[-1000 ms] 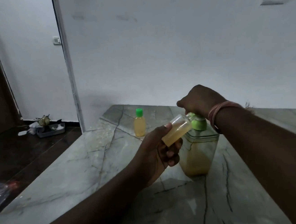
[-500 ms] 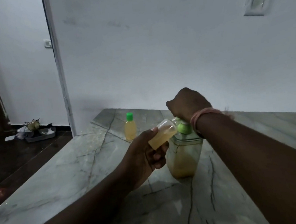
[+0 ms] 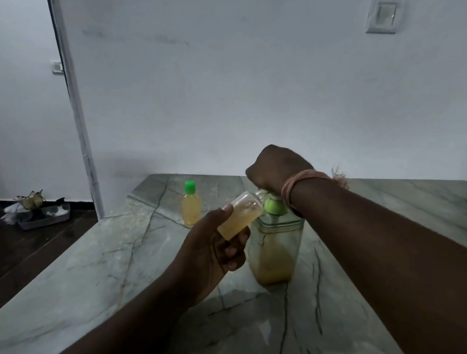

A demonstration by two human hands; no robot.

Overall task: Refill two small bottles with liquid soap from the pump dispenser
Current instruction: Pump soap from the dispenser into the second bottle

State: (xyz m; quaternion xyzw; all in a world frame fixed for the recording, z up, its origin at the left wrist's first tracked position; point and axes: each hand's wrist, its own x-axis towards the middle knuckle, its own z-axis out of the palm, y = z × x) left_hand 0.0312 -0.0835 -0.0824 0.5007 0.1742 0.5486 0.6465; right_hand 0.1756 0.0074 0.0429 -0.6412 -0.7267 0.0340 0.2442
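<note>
**Second bottle at the spout**

The pump dispenser (image 3: pixel 276 247) stands under the right hand (image 3: pixel 278 169), fisted on its pump head. The left hand (image 3: pixel 211 250) grips the tilted open bottle (image 3: pixel 239 214), mouth at the nozzle. Beyond the left hand stands the capped bottle (image 3: pixel 191 203), seemingly full. Next: more steady strokes, then capping.

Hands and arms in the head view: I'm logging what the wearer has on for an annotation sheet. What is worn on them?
Both forearms are bare, with no sleeves in view. The right hand has a band of pinkish-orange thread wound several times around the wrist, with a frayed tuft sticking out at its far side. The left hand shows no band, ring or watch. No gloves on either.
</note>
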